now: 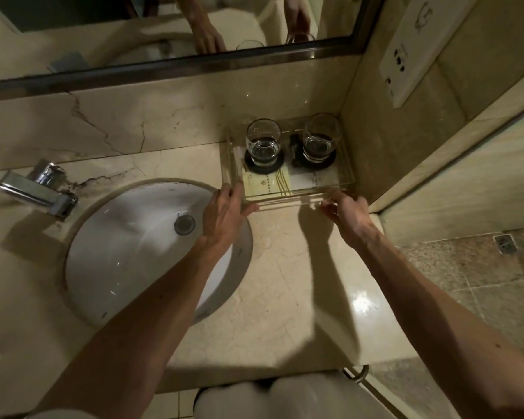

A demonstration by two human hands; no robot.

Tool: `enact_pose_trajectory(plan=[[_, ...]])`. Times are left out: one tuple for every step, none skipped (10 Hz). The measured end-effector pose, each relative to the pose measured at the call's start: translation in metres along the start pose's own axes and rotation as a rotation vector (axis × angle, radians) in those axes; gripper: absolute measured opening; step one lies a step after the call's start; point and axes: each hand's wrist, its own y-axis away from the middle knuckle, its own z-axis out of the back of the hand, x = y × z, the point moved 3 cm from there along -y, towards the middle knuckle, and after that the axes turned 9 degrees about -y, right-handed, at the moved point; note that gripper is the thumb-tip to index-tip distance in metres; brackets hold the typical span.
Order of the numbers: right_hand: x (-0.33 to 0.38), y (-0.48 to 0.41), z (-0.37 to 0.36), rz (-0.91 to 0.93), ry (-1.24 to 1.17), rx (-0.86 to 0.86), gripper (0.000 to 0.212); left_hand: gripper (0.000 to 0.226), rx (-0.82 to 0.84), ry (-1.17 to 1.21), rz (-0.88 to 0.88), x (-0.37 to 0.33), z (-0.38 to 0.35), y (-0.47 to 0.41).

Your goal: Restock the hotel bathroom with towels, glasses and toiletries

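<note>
Print on the packets (266, 184) is too blurry to read, sorry. The clear tray (285, 202) sits in the table's (285, 267) back corner with two glasses (263, 143) inside. The left hand (224, 213) grips its front-left corner, and the right hand (347, 211) seems to pinch the front edge.

The beige marble tabletop (285, 282) holds a round white sink (118, 252) sunk into its left half, a chrome faucet (40, 189) behind that, and a clear tray (285, 198) in the back right corner.

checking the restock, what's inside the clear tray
In the tray: one glass and a second glass on dark coasters, packets in front. A small dark thing between the glasses is partly hidden.
</note>
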Motion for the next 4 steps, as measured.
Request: enact_pose_trajectory(plan=[[0.006, 0.0, -0.009, -0.03, -0.051, 0.05, 0.019, 0.047, -0.033, -0.065, -0.053, -0.002, 0.001, -0.008], [0.007, 0.0, -0.015, -0.021, -0.028, 0.086, 0.044, 0.043, 0.025, -0.083, -0.071, -0.007, 0.004, -0.013], [0.004, 0.003, -0.015, -0.011, 0.037, 0.082, 0.035, 0.041, 0.115, 0.027, -0.057, -0.004, 0.011, -0.017], [0.001, 0.021, -0.02, 0.116, 0.347, 0.026, 0.029, 0.018, 0.246, 0.193, -0.016, 0.01, 0.022, -0.015]])
